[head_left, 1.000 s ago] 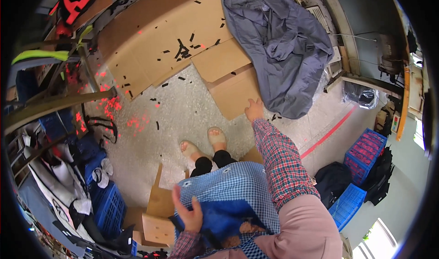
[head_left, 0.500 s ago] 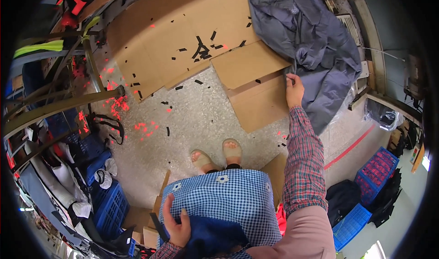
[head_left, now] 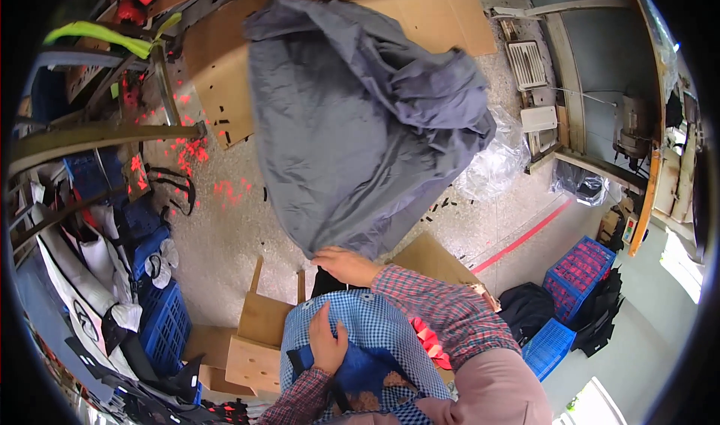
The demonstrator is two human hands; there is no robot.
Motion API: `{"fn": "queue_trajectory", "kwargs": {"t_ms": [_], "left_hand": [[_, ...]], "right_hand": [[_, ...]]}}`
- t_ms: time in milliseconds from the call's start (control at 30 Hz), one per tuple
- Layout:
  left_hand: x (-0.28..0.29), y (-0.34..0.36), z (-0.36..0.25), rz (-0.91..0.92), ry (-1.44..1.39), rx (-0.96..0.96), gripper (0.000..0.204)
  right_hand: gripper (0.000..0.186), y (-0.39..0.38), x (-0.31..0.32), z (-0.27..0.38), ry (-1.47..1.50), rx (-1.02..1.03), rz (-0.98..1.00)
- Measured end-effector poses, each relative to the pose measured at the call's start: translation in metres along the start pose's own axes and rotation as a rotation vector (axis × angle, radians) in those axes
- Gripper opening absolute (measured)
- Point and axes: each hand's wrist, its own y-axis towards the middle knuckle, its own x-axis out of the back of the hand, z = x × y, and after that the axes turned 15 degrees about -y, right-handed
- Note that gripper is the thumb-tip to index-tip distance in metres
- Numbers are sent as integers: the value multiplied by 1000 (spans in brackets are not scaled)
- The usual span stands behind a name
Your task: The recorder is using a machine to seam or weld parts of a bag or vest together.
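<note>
A large sheet of dark grey fabric (head_left: 322, 125), creased and bunched at its far right, spreads over the floor ahead and over part of the cardboard. My right hand (head_left: 346, 266) reaches across in front of me and pinches the fabric's near corner. Fingers stretched and thumb apart, my left hand (head_left: 328, 342) is held near my body, close to the dark blue cloth (head_left: 364, 369) on the lap of my blue checked apron (head_left: 405, 327). Nothing shows in its grasp.
Flattened cardboard (head_left: 442, 12) lies under the fabric's far side. A wooden stool (head_left: 259, 327) is at my left. Blue crates (head_left: 166, 335) stand on both sides; clear plastic (head_left: 496, 159) lies right of the fabric. Red and black scraps litter the floor.
My right hand has drawn the grey fabric from the far right toward me and leftward, so it covers much of the cardboard. My left hand has shifted slightly right.
</note>
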Motion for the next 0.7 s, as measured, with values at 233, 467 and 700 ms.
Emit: {"fn": "queue_trajectory", "kwargs": {"t_ms": [233,467,700], "left_hand": [[6,-35,11,-102,-111,50,53],[74,-155,-47,-179,-16,308,55],[126,-299,-150,238,23,816,67]], "right_hand": [[39,-84,-20,10,-108,-377,349],[30,-226,124,73,-282,-467,555],[37,-232,264,185,-450,-576,858]]}}
